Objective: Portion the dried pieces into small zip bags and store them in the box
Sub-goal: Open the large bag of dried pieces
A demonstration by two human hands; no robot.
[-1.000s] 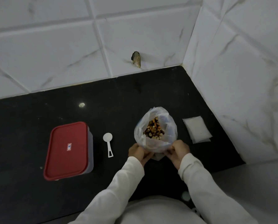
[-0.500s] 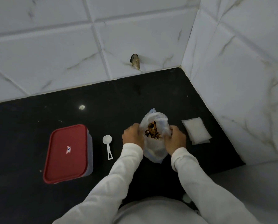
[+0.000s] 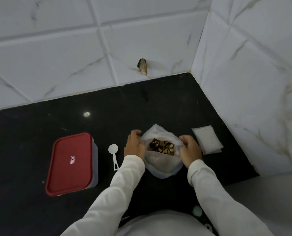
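Observation:
A clear plastic bag (image 3: 162, 165) stands open on the black counter, with brown and yellow dried pieces (image 3: 162, 147) showing in its mouth. My left hand (image 3: 134, 145) grips the bag's left rim, and my right hand (image 3: 189, 149) grips its right rim, so the mouth is held wide. A stack of small clear zip bags (image 3: 207, 141) lies flat just right of my right hand. A white plastic scoop (image 3: 114, 155) lies left of my left hand. Further left stands the box (image 3: 72, 164) with its red lid on.
The black counter (image 3: 31, 126) meets white marbled tile walls behind and on the right, forming a corner at the back right. A chipped hole (image 3: 142, 66) marks the back wall. The counter's front edge runs near my body.
My hands moved from the bag's near bottom edge up to its rim on either side. The bag's mouth first narrowed, then spread wider between them.

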